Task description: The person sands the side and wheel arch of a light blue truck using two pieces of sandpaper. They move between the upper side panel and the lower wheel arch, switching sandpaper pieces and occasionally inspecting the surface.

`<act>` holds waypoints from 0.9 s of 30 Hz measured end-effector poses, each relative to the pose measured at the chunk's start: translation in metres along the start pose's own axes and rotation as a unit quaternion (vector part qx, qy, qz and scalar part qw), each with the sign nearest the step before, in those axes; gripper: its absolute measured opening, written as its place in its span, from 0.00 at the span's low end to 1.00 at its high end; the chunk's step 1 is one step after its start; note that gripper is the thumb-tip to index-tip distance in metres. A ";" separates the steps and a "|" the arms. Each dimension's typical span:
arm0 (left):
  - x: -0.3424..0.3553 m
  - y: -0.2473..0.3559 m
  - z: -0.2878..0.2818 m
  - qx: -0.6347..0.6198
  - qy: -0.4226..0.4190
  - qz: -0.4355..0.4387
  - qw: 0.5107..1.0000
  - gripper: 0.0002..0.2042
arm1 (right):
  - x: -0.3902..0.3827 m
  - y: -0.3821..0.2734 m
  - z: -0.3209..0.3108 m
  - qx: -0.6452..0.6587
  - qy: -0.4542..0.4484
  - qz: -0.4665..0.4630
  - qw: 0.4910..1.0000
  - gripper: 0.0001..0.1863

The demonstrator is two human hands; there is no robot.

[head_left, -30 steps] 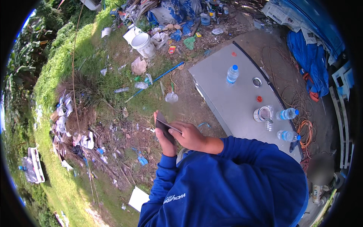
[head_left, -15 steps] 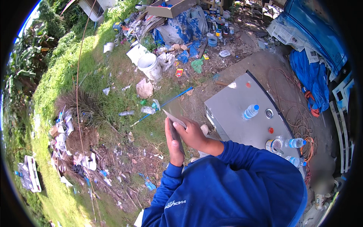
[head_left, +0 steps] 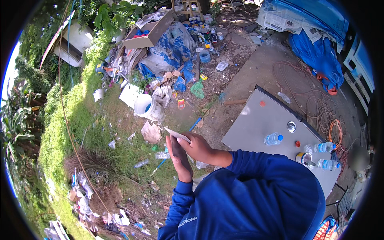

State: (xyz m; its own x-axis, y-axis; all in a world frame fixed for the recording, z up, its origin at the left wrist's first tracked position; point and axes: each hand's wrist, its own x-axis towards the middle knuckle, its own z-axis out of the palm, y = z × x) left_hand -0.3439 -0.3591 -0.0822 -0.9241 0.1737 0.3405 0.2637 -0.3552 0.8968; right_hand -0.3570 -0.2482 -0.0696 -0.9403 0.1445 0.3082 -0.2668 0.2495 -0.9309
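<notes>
A thin, pale, stiff-looking sheet [head_left: 177, 135] is pinched in my right hand [head_left: 201, 149], its thumb lying along the sheet's near side. What the sheet is made of cannot be made out. Right beside it my left hand [head_left: 181, 161] is held up with fingers stretched out, its darkened palm turned toward the right hand. The two hands meet or nearly touch; the fingers of the right one are partly hidden behind the sheet and the left hand. Both arms wear blue sleeves.
To the right a grey panel [head_left: 252, 124] carries water bottles [head_left: 273, 139], an opened can [head_left: 304, 158] and a red lid [head_left: 297, 143]. Ahead stand a white bucket [head_left: 149, 107] and a carton [head_left: 150, 34]. Coiled hoses [head_left: 320, 102] lie beyond the panel. Litter covers the grass.
My view has swung, so the panel and bucket sit elsewhere in the picture. The sheet lies flatter between my hands, and my left palm shows more.
</notes>
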 end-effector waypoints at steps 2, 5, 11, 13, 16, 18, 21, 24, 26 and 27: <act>0.022 -0.014 0.011 -0.042 0.003 -0.045 0.998 0.45 | 0.009 0.009 -0.012 -0.020 0.019 0.005 1.000 0.14; 0.060 -0.023 0.003 -0.066 0.011 -0.136 0.988 0.49 | -0.002 -0.002 -0.021 -0.023 0.027 -0.046 0.998 0.15; 0.093 -0.061 0.052 -0.090 -0.158 -0.171 0.968 0.46 | 0.017 0.022 -0.067 -0.055 0.183 0.062 0.980 0.15; 0.116 -0.062 0.065 -0.104 -0.176 -0.220 0.954 0.48 | 0.014 0.010 -0.070 -0.077 0.209 0.009 0.975 0.16; 0.108 -0.071 0.089 -0.090 -0.300 -0.195 0.929 0.42 | 0.025 0.021 -0.106 -0.048 0.286 0.235 0.928 0.16; 0.126 -0.082 0.104 -0.130 -0.333 -0.259 0.897 0.43 | 0.023 0.036 -0.113 -0.075 0.351 0.224 0.906 0.15; 0.163 -0.097 0.111 -0.157 -0.391 -0.305 0.854 0.43 | 0.032 0.018 -0.090 -0.132 0.394 0.127 0.901 0.15; 0.178 -0.129 0.114 -0.163 -0.486 -0.243 0.824 0.42 | 0.050 0.049 -0.101 -0.131 0.489 0.179 0.844 0.14; 0.191 -0.132 0.111 -0.146 -0.537 -0.224 0.800 0.41 | 0.062 0.048 -0.094 -0.162 0.508 0.173 0.828 0.13; 0.199 -0.136 0.113 -0.175 -0.532 -0.254 0.789 0.42 | 0.068 0.044 -0.089 -0.179 0.519 0.168 0.819 0.13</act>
State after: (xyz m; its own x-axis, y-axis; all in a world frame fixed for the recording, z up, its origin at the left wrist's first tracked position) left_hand -0.5324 -0.1722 -0.1039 -0.0824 0.9814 0.1732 -0.3304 -0.1908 0.9243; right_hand -0.4139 -0.1419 -0.0723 -0.2133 0.9520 0.2194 0.2234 0.2662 -0.9377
